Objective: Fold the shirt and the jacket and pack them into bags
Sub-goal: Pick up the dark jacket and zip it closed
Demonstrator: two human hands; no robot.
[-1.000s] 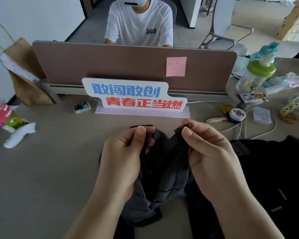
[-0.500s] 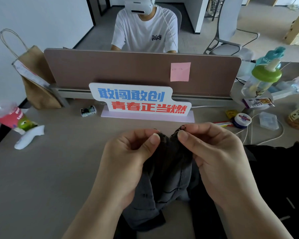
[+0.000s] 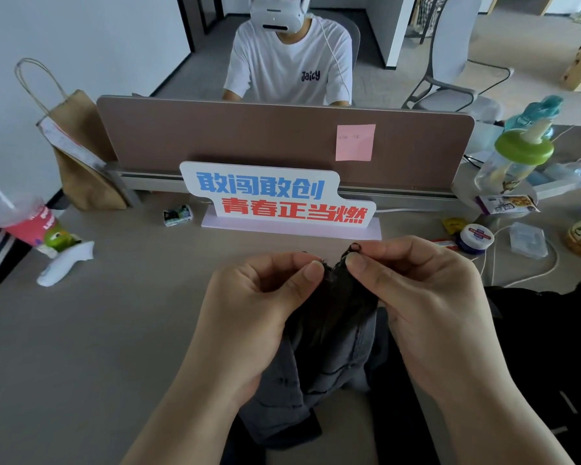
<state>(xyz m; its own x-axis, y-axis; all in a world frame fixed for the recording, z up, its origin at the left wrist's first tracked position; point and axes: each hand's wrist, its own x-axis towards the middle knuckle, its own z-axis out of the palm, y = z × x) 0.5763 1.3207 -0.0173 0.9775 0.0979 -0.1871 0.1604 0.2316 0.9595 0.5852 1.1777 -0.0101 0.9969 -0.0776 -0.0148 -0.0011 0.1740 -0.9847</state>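
A person's 2 hands hold up a dark grey garment, its lower part bunched on a beige desk. The left hand pinches 1 top edge between thumb and forefinger. The right hand pinches the other, beside a small ring, perhaps a zip pull. Over the last second the 2 edges have drawn together and now nearly touch, likely lining up the front before folding. A black garment lies to the right, and a brown paper bag stands far left.
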